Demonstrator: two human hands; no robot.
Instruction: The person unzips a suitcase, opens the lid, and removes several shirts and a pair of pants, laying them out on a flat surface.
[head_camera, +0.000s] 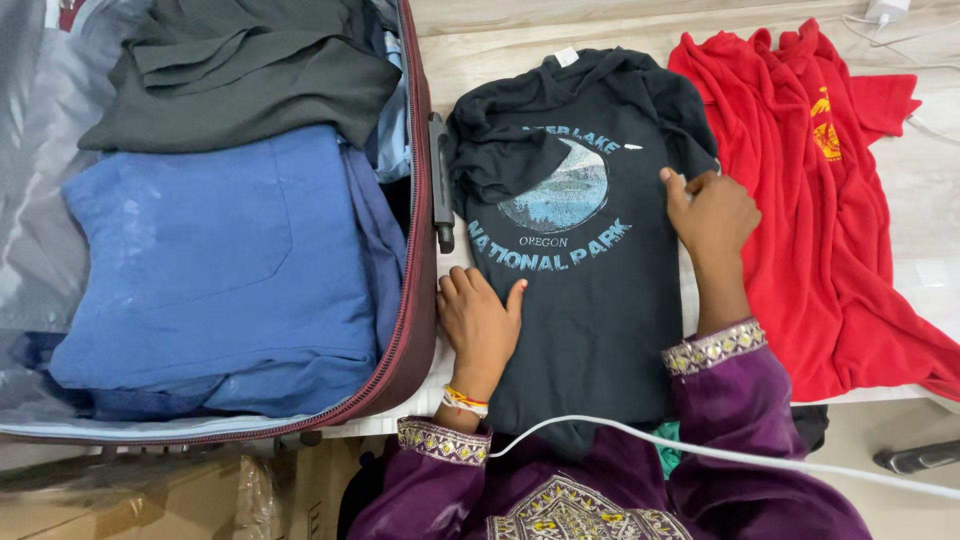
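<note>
black T-shirt (590, 270): laid flat, front up, on the pale bench (480, 55), centre of frame; a round blue-grey print is seen on the chest; upper left sleeve is folded in over the body.
left hand (480, 325): laid flat on the shirt's lower left edge, fingers together, thumb spread; nothing is gripped.
right hand (712, 212): set on the shirt's right edge at mid height, fingers curled, the fabric edge seemingly pinched; the pinch itself is not clearly shown.
handling: judged light, soft, limp; no stiffness, so it will sag and crease if lifted at one point; not fragile, not slippery. Best taken at the side seams or shoulders with both hands, or smoothed and folded flat on the bench.
suitcase (415, 300): open, left half of frame, maroon rim just beside the shirt's left edge; its side handle (441, 185) touches or nearly touches the shirt.
suitcase contents: folded blue garment (215, 270) in front, dark grey-green garment (240, 75) behind it; mostly filled.
red garment (810, 210): spread at right of frame, touching the black shirt's right edge.
white cable (720, 452): runs across the lower frame over the purple sleeves (740, 400).
open room: little at either side; bare bench is left only along the top of the frame.
</note>
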